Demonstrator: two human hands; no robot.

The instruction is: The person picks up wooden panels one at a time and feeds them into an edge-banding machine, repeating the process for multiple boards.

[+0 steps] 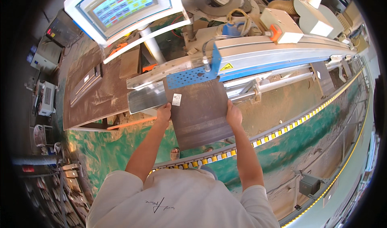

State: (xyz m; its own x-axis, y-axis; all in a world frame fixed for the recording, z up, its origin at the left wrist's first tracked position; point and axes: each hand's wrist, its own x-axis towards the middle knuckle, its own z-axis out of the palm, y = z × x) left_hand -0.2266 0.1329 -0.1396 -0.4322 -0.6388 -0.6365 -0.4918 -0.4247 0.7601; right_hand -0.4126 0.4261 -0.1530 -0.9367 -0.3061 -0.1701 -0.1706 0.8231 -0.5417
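Beside a perforated blue metal bracket (181, 79), gripping a brown rectangular panel (199, 113) between left hand (164, 112) and right hand (234, 115).

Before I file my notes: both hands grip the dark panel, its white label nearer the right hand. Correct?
Wrong side: the head view shows the white label nearer the left hand. That hand and the right hand grip the dark panel.

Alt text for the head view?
A person's left grip and right grip hold a brown panel by its sides, its far edge at a perforated blue plate on a long machine. A lit screen stands beyond, to the left.
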